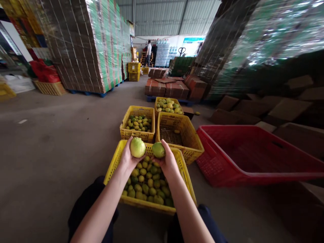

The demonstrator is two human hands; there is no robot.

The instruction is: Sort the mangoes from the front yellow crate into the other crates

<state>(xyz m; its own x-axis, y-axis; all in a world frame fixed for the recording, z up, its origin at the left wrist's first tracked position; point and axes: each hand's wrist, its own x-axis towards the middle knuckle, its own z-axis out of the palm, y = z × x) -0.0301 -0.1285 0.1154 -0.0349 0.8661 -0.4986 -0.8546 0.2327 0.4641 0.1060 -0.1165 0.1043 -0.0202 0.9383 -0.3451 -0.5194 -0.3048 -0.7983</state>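
Pale fruit (pixel 137 147) in the left hand (pixel 126 158), thumb along its outer side; green fruit (pixel 158 150) in the right hand (pixel 170 161), thumb likewise outermost. Hands apart from each other, each closed round its own fruit, both raised above the far end of the near crate (pixel 149 205). Pale fruit and green fruit side by side, a narrow gap between. Long axis of either hard to judge: close to round as seen from here.

Straight ahead, beyond the near crate, two more: left crate (pixel 145 136) in line with the left hand and nearer to it, right crate (pixel 188 130) in line with the right hand. Behind the right crate, far crate (pixel 156 105). Off to the right, just beside the right crate, red bin (pixel 217 162), nearer to the right hand.

Below the hands, in the near crate, a spread of mixed fruit (pixel 149 184), green and yellow. In the left crate, similar fruit below the rim. In the right crate, lone fruit (pixel 177 131) in sight, toward the back. In the far crate, yellowish fruit heaped about rim-high.
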